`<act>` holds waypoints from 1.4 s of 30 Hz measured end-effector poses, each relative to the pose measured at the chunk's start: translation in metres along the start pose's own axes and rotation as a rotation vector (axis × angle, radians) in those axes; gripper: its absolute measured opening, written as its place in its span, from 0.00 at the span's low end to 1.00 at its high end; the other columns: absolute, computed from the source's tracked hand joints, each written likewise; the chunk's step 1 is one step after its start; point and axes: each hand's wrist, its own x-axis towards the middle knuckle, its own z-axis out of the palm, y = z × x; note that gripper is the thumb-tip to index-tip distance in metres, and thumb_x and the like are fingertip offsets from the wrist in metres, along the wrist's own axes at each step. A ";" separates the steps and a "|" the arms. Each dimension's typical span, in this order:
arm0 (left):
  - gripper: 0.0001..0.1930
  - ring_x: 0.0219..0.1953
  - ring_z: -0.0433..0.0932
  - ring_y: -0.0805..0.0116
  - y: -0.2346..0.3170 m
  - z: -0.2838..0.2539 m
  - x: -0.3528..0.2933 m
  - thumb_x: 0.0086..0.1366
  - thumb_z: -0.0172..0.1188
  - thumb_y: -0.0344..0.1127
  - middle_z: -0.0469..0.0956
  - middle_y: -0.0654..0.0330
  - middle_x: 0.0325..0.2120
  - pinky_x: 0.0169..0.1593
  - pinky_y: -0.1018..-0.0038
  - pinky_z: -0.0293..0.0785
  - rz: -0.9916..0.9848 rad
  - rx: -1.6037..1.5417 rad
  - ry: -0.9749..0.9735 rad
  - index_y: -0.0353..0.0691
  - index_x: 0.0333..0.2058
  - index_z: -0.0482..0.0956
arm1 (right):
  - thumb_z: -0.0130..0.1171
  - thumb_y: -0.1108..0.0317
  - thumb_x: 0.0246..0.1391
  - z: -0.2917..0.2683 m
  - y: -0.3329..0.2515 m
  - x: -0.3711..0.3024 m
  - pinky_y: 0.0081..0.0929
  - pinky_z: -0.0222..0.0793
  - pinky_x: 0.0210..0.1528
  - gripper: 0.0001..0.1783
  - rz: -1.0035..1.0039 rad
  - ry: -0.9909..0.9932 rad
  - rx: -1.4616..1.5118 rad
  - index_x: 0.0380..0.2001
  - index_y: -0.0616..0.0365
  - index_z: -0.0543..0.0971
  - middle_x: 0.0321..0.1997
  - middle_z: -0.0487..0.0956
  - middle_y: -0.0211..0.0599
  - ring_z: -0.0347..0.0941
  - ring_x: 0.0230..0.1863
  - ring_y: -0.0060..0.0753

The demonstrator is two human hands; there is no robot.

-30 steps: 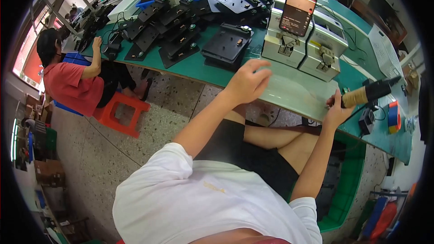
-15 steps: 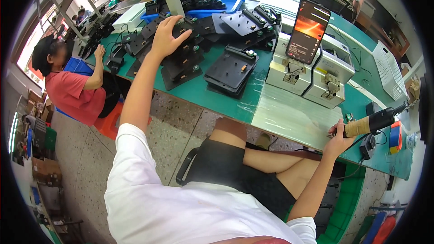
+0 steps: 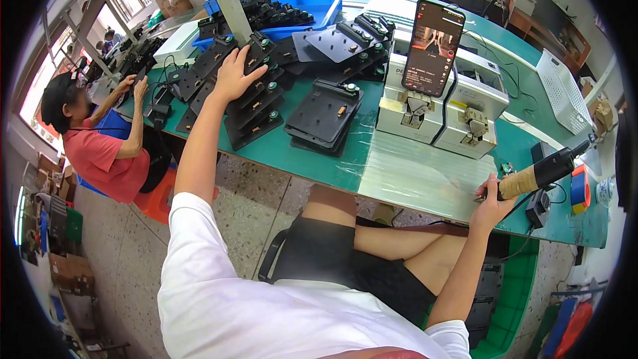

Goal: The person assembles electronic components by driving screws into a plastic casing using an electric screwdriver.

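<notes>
My left hand [image 3: 234,74] reaches far left and lies flat, fingers spread, on a stack of black plastic plates with green knobs [image 3: 256,103] on the green table [image 3: 312,156]. A single black plate [image 3: 325,112] lies to the right of that stack. My right hand [image 3: 490,201] is closed around the taped handle of a black electric screwdriver [image 3: 541,173] at the table's near right edge, resting on a clear plastic sheet [image 3: 425,176].
Two grey box-shaped machines [image 3: 442,110] stand mid-table with a phone [image 3: 432,40] propped on them. Blue bins [image 3: 312,6] of black parts sit behind. A white basket [image 3: 565,90] is far right. A person in a red shirt [image 3: 100,153] works at the left.
My left hand left the plastic sheet near the machines, swung left across the table and settled on the stack of black plates. My right hand stayed on the screwdriver.
</notes>
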 end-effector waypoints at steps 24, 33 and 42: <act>0.38 0.59 0.69 0.43 0.114 -0.125 -0.003 0.48 0.71 0.61 0.71 0.42 0.56 0.62 0.56 0.65 0.204 -0.082 -0.067 0.50 0.56 0.78 | 0.64 0.76 0.54 0.000 -0.001 0.002 0.20 0.63 0.21 0.18 0.015 -0.051 0.104 0.42 0.60 0.65 0.23 0.72 0.30 0.68 0.18 0.22; 0.42 0.58 0.67 0.42 0.245 -0.139 -0.067 0.42 0.75 0.57 0.69 0.41 0.55 0.62 0.53 0.61 0.815 -0.386 -0.304 0.44 0.56 0.77 | 0.63 0.75 0.56 0.002 -0.001 0.004 0.20 0.60 0.21 0.18 -0.036 -0.050 0.059 0.45 0.63 0.66 0.21 0.71 0.29 0.68 0.18 0.22; 0.41 0.61 0.63 0.39 0.313 -0.042 -0.110 0.47 0.70 0.63 0.66 0.37 0.56 0.64 0.51 0.55 0.960 -0.547 -0.412 0.49 0.57 0.76 | 0.64 0.73 0.57 -0.005 0.019 0.005 0.22 0.73 0.40 0.16 -0.064 -0.014 0.164 0.45 0.63 0.70 0.37 0.75 0.32 0.75 0.36 0.23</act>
